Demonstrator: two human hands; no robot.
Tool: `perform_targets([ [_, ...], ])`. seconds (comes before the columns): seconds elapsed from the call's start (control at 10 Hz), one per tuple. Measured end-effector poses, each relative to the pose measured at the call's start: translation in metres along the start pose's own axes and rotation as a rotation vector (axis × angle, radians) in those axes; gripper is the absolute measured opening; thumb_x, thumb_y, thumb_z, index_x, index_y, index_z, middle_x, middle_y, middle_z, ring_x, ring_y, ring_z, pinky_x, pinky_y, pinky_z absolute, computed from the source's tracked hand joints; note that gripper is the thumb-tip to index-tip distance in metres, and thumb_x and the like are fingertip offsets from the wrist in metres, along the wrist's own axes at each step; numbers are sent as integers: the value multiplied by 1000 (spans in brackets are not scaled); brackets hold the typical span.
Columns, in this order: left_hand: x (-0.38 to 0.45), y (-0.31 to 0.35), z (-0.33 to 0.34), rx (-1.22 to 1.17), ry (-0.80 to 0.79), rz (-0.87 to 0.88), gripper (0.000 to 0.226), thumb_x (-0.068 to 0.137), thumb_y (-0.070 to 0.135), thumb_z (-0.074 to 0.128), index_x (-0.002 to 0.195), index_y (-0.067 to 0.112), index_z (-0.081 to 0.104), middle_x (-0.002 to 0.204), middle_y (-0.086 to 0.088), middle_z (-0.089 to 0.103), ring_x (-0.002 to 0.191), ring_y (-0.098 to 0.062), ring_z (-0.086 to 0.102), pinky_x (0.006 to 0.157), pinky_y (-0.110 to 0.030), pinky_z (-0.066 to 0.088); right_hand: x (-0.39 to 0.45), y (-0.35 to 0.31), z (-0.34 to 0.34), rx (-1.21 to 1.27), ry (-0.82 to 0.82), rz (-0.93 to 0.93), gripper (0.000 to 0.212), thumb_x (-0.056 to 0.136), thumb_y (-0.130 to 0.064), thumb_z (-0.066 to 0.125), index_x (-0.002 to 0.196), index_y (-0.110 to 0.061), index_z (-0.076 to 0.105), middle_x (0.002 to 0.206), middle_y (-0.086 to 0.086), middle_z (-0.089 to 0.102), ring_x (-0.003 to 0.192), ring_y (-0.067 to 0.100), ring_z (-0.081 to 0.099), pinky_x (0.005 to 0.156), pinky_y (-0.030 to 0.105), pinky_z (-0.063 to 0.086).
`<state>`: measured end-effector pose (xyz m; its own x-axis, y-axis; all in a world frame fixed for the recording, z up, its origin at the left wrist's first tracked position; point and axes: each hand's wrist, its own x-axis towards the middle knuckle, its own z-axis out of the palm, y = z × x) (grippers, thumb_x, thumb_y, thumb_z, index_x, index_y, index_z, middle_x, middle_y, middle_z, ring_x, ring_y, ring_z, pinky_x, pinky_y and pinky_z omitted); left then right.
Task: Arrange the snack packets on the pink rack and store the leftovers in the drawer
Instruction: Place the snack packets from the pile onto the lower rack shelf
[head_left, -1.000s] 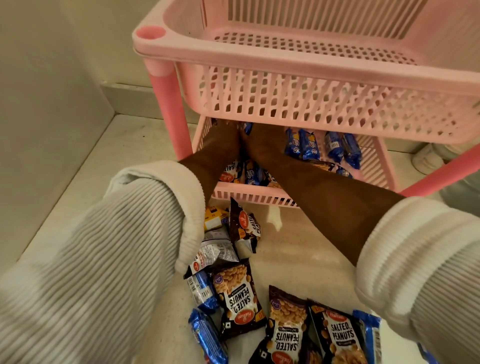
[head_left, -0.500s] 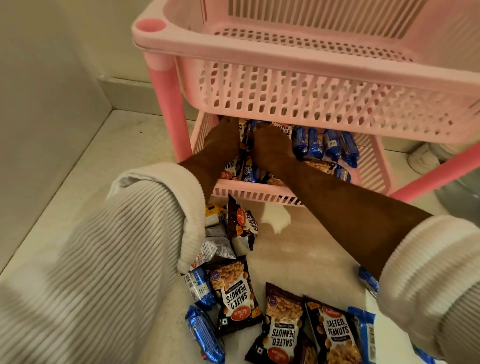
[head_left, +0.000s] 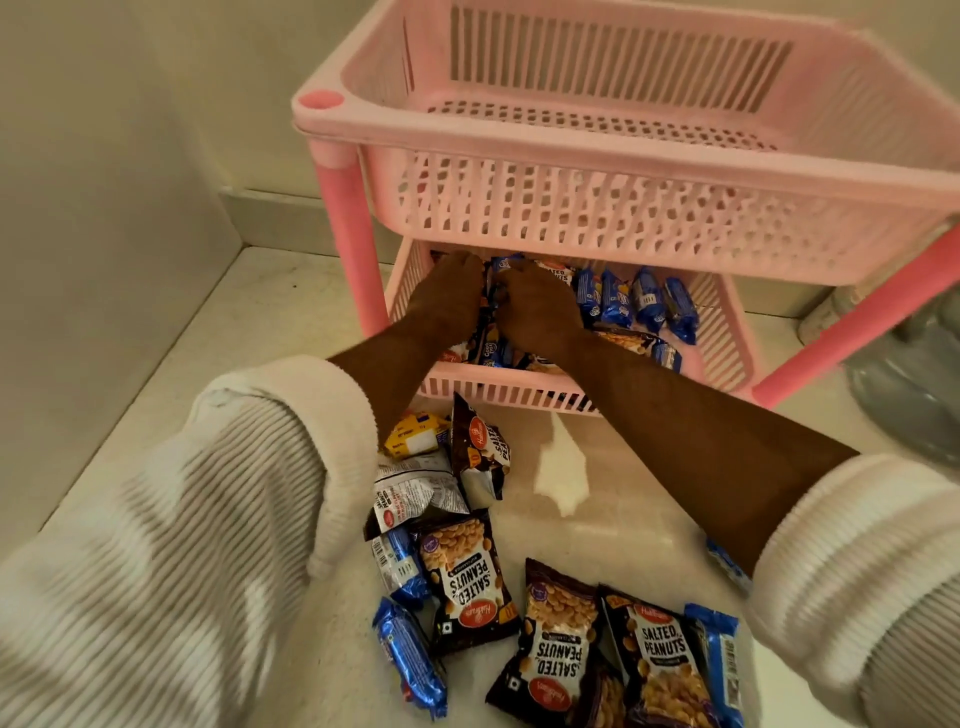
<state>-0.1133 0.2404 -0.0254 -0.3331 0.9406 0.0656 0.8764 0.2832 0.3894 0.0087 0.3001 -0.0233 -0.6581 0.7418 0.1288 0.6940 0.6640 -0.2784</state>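
Observation:
The pink rack (head_left: 493, 387) stands on the floor, its upper basket (head_left: 571, 218) bare inside. Both my hands reach into the lower shelf among snack packets. My left hand (head_left: 447, 299) rests against a dark packet (head_left: 487, 317) standing on edge, its fingertips hidden. My right hand (head_left: 537, 312) curls round that packet from the other side. Several blue biscuit packets (head_left: 636, 301) stand in a row at the shelf's right. On the floor near me lie salted-peanut packets (head_left: 558, 644) and blue packets (head_left: 410, 660).
A yellow packet (head_left: 415, 436) and a silver-backed packet (head_left: 415, 493) lie by the shelf's front. A wall runs along the left. Pink rack legs (head_left: 345, 249) stand at both front corners. A grey plastic object (head_left: 909, 400) sits at the right.
Both hands have drawn slightly back from deep in the lower shelf and closed in on a packet between them. The camera view has dropped, showing more of the shelf's contents.

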Motion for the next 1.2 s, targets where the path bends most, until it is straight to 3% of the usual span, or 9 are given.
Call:
perform_targets([
  [0.1, -28, 17, -11, 6, 27, 39, 45, 89, 6, 60, 132, 4, 47, 137, -19, 47, 123, -36, 50, 99, -44, 45, -22, 6, -13, 59, 73, 62, 22, 91, -16, 60, 111, -9, 66, 116, 12, 63, 107, 31, 61, 80, 33, 44],
  [0.3, -88, 40, -20, 30, 15, 58, 56, 80, -7, 58, 133, 5, 49, 137, -16, 46, 124, -34, 47, 102, -43, 43, -87, 27, -41, 131, 192, 124, 21, 98, -25, 50, 108, -18, 67, 119, 9, 61, 109, 30, 59, 90, 44, 50],
  [0.4, -123, 54, -25, 67, 47, 118, 56, 78, -5, 64, 131, 8, 53, 132, -14, 49, 122, -32, 49, 100, -44, 45, -124, 37, -52, 118, 275, 82, 24, 98, -25, 50, 104, -14, 70, 113, 10, 64, 107, 31, 60, 86, 42, 51],
  [0.6, -204, 75, -6, 38, 230, 150, 31, 82, 6, 62, 112, 12, 64, 113, -11, 53, 108, -28, 49, 87, -41, 49, -211, 39, -51, 201, 355, -23, 14, 91, -21, 59, 97, -16, 71, 102, 5, 64, 90, 22, 61, 75, 36, 50],
  [0.7, -242, 70, 13, 51, 217, 61, 28, 82, 9, 61, 110, 8, 64, 108, -13, 54, 103, -30, 51, 83, -41, 49, -251, 38, -37, 263, 149, -6, 13, 91, -27, 63, 102, -21, 68, 102, -2, 62, 83, 15, 63, 74, 36, 54],
  [0.8, -274, 56, 30, 105, 72, -118, 33, 87, 22, 60, 117, 9, 60, 112, -17, 54, 106, -36, 52, 82, -42, 48, -282, 34, -21, 257, -79, -17, 26, 91, -39, 65, 113, -25, 66, 107, -3, 62, 92, 17, 65, 80, 35, 54],
  [0.9, -298, 44, 44, 149, -96, -177, 50, 82, 41, 65, 123, 13, 59, 121, -15, 52, 113, -37, 50, 86, -42, 49, -301, 26, -5, 148, -420, -14, 60, 87, -61, 62, 133, -23, 56, 125, 2, 59, 114, 24, 59, 91, 37, 50],
  [1.0, -315, 39, 56, 163, -165, -149, 66, 77, 49, 69, 132, 17, 52, 130, -12, 47, 119, -34, 46, 90, -43, 50, -313, 20, 10, -64, -625, -51, 82, 76, -75, 63, 134, -18, 49, 127, 9, 53, 117, 30, 54, 94, 42, 47],
  [1.2, -316, 36, 66, 254, -155, -118, 62, 77, 37, 71, 130, 14, 47, 132, -13, 47, 117, -31, 47, 91, -41, 46, -317, 10, 26, -138, -528, -9, 97, 62, -73, 75, 135, -16, 45, 129, 10, 49, 120, 32, 50, 96, 46, 42],
])
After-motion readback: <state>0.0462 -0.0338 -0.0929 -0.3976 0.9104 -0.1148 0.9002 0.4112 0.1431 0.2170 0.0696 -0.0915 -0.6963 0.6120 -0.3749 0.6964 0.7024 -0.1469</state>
